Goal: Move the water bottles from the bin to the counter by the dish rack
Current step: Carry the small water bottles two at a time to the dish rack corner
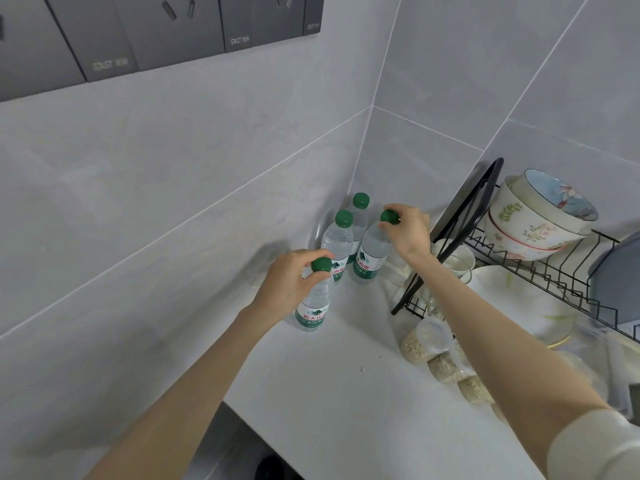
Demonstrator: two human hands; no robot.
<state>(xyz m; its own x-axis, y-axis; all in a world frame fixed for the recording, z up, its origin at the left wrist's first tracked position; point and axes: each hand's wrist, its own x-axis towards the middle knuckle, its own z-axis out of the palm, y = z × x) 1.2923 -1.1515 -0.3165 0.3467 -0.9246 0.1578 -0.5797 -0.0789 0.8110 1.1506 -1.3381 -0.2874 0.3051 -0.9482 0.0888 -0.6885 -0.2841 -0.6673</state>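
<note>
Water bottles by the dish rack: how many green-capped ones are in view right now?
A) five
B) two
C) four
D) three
C: the left hand grips the near bottle by its cap, the right hand grips the rack-side bottle next to the dish rack, and the middle bottle and the corner bottle stand free behind.

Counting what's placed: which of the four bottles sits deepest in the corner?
The rear bottle, standing upright behind the other three and tucked furthest into the corner.
</note>
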